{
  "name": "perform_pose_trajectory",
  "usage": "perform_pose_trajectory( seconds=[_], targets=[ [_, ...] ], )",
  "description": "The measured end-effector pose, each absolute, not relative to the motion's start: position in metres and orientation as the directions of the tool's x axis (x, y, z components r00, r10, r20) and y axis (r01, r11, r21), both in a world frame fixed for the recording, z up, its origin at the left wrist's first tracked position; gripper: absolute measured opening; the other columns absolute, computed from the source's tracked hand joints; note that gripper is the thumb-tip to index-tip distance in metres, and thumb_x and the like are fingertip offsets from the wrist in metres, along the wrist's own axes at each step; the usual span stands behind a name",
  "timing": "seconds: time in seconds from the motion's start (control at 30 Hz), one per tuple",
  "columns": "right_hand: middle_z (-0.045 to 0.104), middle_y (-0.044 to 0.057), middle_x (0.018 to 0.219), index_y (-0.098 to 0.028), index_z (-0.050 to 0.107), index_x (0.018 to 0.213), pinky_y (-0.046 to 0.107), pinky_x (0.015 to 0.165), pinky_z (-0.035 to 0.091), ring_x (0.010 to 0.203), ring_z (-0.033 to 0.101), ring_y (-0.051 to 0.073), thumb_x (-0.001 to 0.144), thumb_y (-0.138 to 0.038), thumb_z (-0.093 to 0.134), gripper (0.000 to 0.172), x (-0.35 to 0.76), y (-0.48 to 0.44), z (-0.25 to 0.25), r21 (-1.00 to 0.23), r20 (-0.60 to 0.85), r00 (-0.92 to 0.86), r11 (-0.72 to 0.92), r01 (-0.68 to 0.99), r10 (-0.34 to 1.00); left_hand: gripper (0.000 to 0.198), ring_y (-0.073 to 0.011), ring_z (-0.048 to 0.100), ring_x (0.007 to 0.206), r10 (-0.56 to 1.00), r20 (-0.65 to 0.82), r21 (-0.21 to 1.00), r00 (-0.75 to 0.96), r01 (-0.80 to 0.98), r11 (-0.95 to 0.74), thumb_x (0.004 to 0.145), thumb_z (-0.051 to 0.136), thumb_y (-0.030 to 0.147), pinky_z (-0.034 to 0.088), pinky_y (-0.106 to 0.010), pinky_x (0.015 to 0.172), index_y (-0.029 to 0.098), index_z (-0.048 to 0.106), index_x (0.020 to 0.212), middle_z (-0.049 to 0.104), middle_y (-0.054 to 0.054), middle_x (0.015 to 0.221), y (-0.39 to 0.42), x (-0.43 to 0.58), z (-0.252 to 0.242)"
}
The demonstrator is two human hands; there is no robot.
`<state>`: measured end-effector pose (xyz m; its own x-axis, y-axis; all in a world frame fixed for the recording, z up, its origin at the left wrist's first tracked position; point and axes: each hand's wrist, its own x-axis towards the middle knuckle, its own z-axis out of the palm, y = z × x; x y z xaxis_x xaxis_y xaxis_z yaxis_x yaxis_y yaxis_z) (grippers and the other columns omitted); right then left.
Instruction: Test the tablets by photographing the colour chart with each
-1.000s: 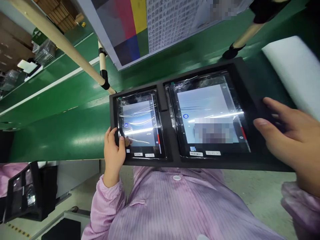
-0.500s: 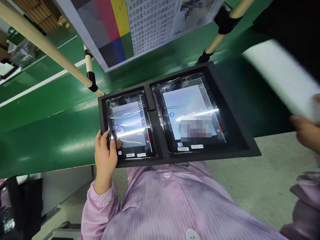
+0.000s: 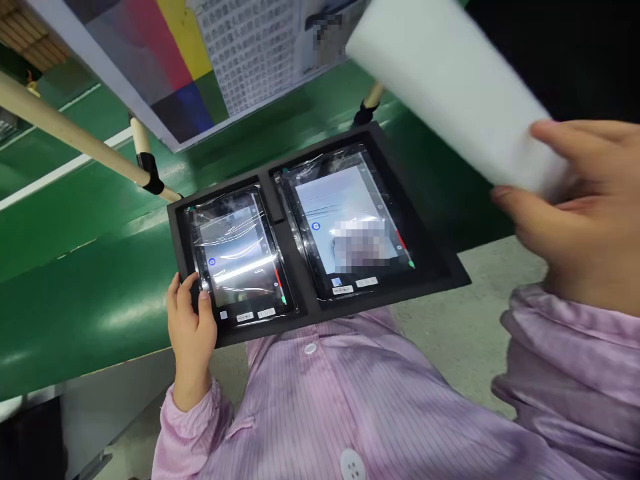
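Observation:
A black tray (image 3: 305,303) lies at the near edge of a green conveyor belt (image 3: 85,267) and overhangs it toward me. It carries two lit tablets wrapped in clear film, a smaller-looking left tablet (image 3: 239,257) and a right tablet (image 3: 350,227). My left hand (image 3: 190,327) grips the tray's near left corner, thumb resting on the left tablet's edge. My right hand (image 3: 575,213) is raised at the right and pinches one end of a white foam sheet (image 3: 450,87), which slants up and left above the belt.
A colour and text test chart (image 3: 200,60) stands tilted behind the tray. A wooden-coloured pipe frame (image 3: 75,133) with black joints crosses the belt at left. Grey floor (image 3: 465,333) shows below the belt's edge, and my pink striped smock fills the bottom.
My right hand left the tray's right edge, took hold of the white foam sheet and lifted it up over the belt. The left hand kept its grip on the tray.

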<state>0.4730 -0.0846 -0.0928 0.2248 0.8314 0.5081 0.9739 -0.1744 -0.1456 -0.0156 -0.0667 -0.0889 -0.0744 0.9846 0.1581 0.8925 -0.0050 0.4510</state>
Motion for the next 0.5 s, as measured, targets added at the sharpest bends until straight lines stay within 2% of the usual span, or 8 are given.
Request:
perform_pose_trajectory(
  seconds=[0.1, 0.17, 0.23, 0.33, 0.43, 0.5],
  targets=[
    [0.057, 0.015, 0.132, -0.007, 0.061, 0.136, 0.030, 0.105, 0.046, 0.122, 0.057, 0.017, 0.092, -0.041, 0.059, 0.055, 0.457, -0.086, -0.090, -0.264, 0.600, 0.146, 0.022, 0.964, 0.786, 0.039, -0.0325, 0.043, 0.143, 0.985, 0.157, 0.422, -0.066, 0.906, -0.006, 0.097, 0.046, 0.037, 0.034, -0.055, 0.119, 0.019, 0.059, 0.130, 0.047, -0.018, 0.148, -0.066, -0.015, -0.088],
    [0.058, 0.014, 0.131, -0.008, 0.063, 0.134, 0.027, 0.104, 0.046, 0.122, 0.057, 0.016, 0.090, -0.033, 0.061, 0.050, 0.452, -0.091, -0.090, -0.294, 0.608, 0.148, 0.049, 0.954, 0.780, 0.040, -0.0332, 0.042, 0.144, 0.986, 0.153, 0.404, -0.061, 0.915, -0.006, 0.097, 0.046, 0.037, 0.034, -0.057, 0.119, 0.020, 0.058, 0.131, 0.046, -0.018, 0.148, -0.066, -0.013, -0.086],
    [0.059, 0.014, 0.130, -0.008, 0.064, 0.133, 0.025, 0.103, 0.046, 0.121, 0.058, 0.015, 0.089, -0.029, 0.062, 0.048, 0.451, -0.096, -0.091, -0.315, 0.596, 0.169, 0.035, 0.949, 0.785, 0.040, -0.0335, 0.040, 0.145, 0.988, 0.143, 0.392, -0.056, 0.920, -0.004, 0.097, 0.046, 0.037, 0.033, -0.058, 0.119, 0.020, 0.058, 0.132, 0.045, -0.017, 0.149, -0.066, -0.011, -0.084],
    [0.059, 0.013, 0.129, -0.009, 0.065, 0.131, 0.025, 0.102, 0.046, 0.120, 0.059, 0.014, 0.090, -0.032, 0.060, 0.048, 0.451, -0.103, -0.090, -0.354, 0.569, 0.229, -0.016, 0.935, 0.790, 0.042, -0.0345, 0.038, 0.147, 0.990, 0.132, 0.386, -0.043, 0.922, -0.011, 0.098, 0.045, 0.037, 0.033, -0.059, 0.119, 0.019, 0.057, 0.133, 0.046, -0.019, 0.149, -0.066, -0.009, -0.082],
    [0.058, 0.013, 0.131, -0.012, 0.066, 0.131, 0.027, 0.103, 0.045, 0.119, 0.058, 0.015, 0.089, -0.035, 0.059, 0.048, 0.453, -0.105, -0.089, -0.421, 0.476, 0.301, -0.087, 0.903, 0.826, 0.041, -0.0337, 0.037, 0.148, 0.989, 0.144, 0.388, -0.039, 0.922, -0.020, 0.097, 0.046, 0.036, 0.032, -0.059, 0.120, 0.019, 0.057, 0.133, 0.046, -0.018, 0.149, -0.065, -0.009, -0.083],
    [0.056, 0.011, 0.135, -0.015, 0.066, 0.132, 0.029, 0.103, 0.043, 0.121, 0.056, 0.015, 0.089, -0.035, 0.058, 0.048, 0.457, -0.103, -0.090, -0.442, 0.390, 0.270, -0.078, 0.894, 0.880, 0.040, -0.0324, 0.037, 0.148, 0.987, 0.158, 0.390, -0.029, 0.920, -0.035, 0.098, 0.046, 0.036, 0.032, -0.057, 0.120, 0.021, 0.057, 0.133, 0.047, -0.017, 0.149, -0.065, -0.010, -0.084]
  ],
)
